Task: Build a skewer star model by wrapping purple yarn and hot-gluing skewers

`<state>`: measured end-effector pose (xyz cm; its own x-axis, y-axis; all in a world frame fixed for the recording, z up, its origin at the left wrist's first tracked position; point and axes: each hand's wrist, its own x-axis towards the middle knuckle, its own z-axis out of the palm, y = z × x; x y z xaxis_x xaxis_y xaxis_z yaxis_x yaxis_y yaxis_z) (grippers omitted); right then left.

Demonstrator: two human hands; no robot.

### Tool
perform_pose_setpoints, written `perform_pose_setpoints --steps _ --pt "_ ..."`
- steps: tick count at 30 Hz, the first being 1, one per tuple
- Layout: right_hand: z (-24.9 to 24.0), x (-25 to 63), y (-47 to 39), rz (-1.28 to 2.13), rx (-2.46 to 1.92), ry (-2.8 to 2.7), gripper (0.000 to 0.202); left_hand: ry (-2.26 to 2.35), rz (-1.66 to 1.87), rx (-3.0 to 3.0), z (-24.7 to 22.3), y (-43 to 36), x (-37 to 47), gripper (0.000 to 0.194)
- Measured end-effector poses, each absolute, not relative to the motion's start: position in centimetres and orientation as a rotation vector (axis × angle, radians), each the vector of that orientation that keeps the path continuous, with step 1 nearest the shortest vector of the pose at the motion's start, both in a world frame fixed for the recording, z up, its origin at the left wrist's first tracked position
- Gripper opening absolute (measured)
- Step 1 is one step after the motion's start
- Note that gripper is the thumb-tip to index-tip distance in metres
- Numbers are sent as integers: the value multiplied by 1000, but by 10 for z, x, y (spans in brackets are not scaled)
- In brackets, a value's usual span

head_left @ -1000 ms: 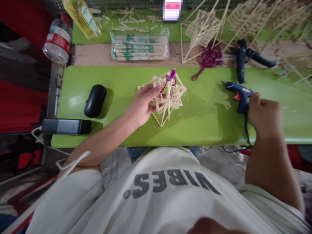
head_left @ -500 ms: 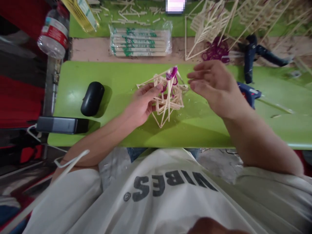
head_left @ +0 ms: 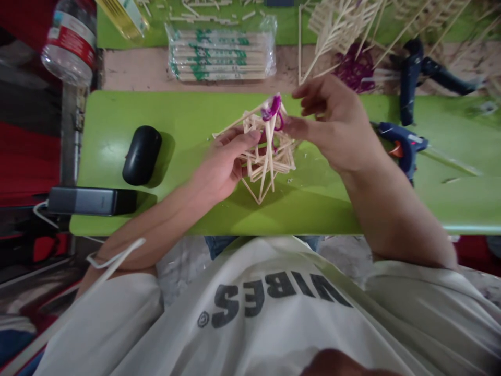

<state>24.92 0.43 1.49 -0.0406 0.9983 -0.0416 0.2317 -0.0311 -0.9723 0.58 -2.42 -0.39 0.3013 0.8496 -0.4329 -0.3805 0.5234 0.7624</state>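
A small open framework of thin wooden sticks [head_left: 270,162] is in the middle of the green table, with purple yarn [head_left: 271,108] bound round its top. My left hand [head_left: 230,162] grips its left side, thumb on the near side and the other fingers partly hidden behind the sticks. My right hand [head_left: 332,122] is at the upper right of the framework, thumb and fingers apart. Its thumb tip reaches the sticks beside the yarn; whether it touches them I cannot tell. Right of that hand lies a blue glue gun [head_left: 407,149] with a clear glue stick in its back.
A black mouse-shaped case [head_left: 142,155] and a power bank [head_left: 92,201] lie at left. Behind are packaged chopsticks [head_left: 223,55], a plastic bottle [head_left: 72,42], larger stick frames [head_left: 336,31], a purple yarn heap [head_left: 355,68] and a dark clamp-like tool [head_left: 412,78].
My right hand has moved left to the framework's top, and its thumb has spread away from the fingers. My left hand keeps its grip. The view has shifted slightly.
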Motion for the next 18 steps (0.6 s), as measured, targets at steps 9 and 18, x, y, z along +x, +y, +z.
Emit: perform_pose_setpoints --steps 9,18 --pt "20 240 -16 1124 -1463 -1358 39 1018 873 603 -7 -27 8 31" --pt "8 225 -19 1413 -1237 -1174 46 996 894 654 -6 -30 8 18"
